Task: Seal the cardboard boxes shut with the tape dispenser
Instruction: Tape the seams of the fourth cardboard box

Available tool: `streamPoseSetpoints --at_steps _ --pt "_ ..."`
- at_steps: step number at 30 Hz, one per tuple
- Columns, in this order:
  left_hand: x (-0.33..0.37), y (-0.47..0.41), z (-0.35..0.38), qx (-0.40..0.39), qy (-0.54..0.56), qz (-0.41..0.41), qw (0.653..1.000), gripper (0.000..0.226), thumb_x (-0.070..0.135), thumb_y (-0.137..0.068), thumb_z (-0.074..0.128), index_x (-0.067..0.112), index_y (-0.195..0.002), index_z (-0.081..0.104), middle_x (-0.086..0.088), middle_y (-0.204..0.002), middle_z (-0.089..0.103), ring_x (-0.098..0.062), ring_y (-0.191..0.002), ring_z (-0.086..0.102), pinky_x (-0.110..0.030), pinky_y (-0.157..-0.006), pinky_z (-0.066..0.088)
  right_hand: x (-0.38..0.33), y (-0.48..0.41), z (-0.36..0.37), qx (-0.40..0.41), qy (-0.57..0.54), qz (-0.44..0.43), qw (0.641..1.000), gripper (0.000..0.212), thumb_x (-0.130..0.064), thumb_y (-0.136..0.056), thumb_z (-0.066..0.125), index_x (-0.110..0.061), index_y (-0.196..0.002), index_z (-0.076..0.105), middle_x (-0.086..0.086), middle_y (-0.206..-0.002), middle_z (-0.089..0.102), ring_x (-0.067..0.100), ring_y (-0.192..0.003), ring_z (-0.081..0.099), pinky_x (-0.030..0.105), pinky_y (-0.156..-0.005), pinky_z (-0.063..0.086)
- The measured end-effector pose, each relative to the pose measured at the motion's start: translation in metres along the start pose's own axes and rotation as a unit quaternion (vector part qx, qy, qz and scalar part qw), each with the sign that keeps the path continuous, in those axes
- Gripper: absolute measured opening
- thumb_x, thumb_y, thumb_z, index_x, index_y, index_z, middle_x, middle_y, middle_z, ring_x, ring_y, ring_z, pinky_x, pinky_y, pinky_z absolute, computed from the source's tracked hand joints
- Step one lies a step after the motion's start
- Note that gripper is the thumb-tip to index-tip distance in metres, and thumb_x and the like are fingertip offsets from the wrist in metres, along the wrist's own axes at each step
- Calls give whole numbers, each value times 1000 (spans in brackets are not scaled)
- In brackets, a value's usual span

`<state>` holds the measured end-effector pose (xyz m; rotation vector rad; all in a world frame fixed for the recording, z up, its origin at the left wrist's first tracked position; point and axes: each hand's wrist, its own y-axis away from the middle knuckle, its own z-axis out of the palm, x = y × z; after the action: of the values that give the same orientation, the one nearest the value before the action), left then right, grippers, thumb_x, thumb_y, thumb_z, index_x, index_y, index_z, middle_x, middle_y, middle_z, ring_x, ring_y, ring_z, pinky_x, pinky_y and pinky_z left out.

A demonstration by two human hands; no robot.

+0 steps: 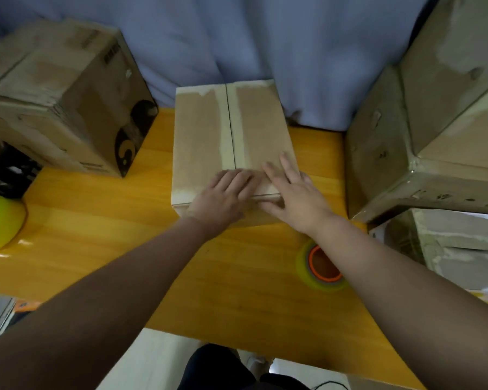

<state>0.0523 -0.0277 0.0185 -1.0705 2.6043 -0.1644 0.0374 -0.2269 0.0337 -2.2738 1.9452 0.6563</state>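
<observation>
Though scuffed, box [203, 136] flaps closed.

From my station I see the left forearm [110, 280] and right forearm [392, 274] bare right to the edge of view, and the left grip [223, 195] and right grip [293, 192] are likewise bare. At bottom centre, dark clothing [217, 367], near black, covers the legs — its cut too dim to tell.

This seems a small packing corner, in a home or little shop. The fingers [286, 167] press on a cardboard box [200, 130]; left of them stands a printed carton [68, 94], right of them stacked taped cartons [434, 122]. Beyond the fingers hangs a blue curtain [237, 38]; nearer than them, tape rolls [303, 261] lie on a yellow wooden table [96, 220].
</observation>
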Motion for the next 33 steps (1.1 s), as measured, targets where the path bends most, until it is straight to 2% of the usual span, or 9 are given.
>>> streamPoseSetpoints --at_steps 3,7,12,15,20,23,25,30,33 --pt "11 19 -13 85 180 -41 979 44 35 -84 60 9 -119 52 -11 -110 59 -25 -98 53 -34 -84 46 -2 -1 -1 0 1 -5 1000 79 -45 -93 55 -40 -152 3 -6 -159 -17 37 -141 19 42 -111 30" --pt "23 25 -18 -124 375 -226 891 25 25 -97 48 13 -113 62 -5 -105 66 -24 -91 63 -34 -72 50 -3 0 -1 -6 -22 1 1000 78 -51 -91 53 -40 -151 5 -6 -160 -16 39 -142 17 44 -114 26" --pt "32 5 8 -259 409 -258 836 31 18 -101 41 6 -108 69 -11 -106 68 -28 -95 60 -30 -74 44 -5 2 0 1 -30 13 999 74 -47 -93 53 -42 -151 7 -8 -160 -15 39 -143 14 44 -114 22" --pt "38 9 0 -200 368 -254 872 27 22 -99 44 6 -85 61 -8 -81 66 -28 -78 61 -32 -62 41 -6 3 0 2 -30 16 999 73 -43 -93 54 -41 -151 9 -8 -160 -13 38 -145 6 44 -115 19" --pt "23 29 -32 51 236 -193 951 44 32 -86 64 7 -122 58 -12 -114 62 -30 -101 60 -43 -83 53 -6 7 8 30 -56 0 998 67 -26 -96 56 -39 -150 19 -7 -161 -6 33 -147 1 40 -117 15" --pt "8 28 -30 -77 71 -137 985 81 48 -86 57 17 -152 20 -15 -154 28 -35 -141 27 -46 -114 23 -5 13 19 41 -60 -41 997 58 -28 -96 55 -37 -148 29 -8 -161 4 32 -147 6 38 -119 13" --pt "5 35 -20 -143 60 -108 982 84 49 -93 47 24 -149 -11 -10 -161 2 -29 -147 3 -41 -118 3 -7 19 26 34 -75 -67 994 54 -31 -95 54 -37 -146 34 -10 -159 10 31 -147 8 41 -120 12" --pt "20 64 -26 -117 54 -45 991 69 44 -90 39 15 -148 14 -12 -154 27 -30 -142 25 -39 -112 16 -5 50 33 43 -75 -107 990 50 -29 -94 56 -38 -141 41 -18 -153 17 33 -145 20 44 -119 18" --pt "33 64 -30 -127 70 -9 989 62 43 -96 19 15 -146 -6 -6 -155 -6 -18 -141 -7 -30 -114 -3 5 70 35 55 -61 -103 991 50 -33 -93 56 -36 -141 43 -15 -153 20 34 -141 29 49 -116 25"
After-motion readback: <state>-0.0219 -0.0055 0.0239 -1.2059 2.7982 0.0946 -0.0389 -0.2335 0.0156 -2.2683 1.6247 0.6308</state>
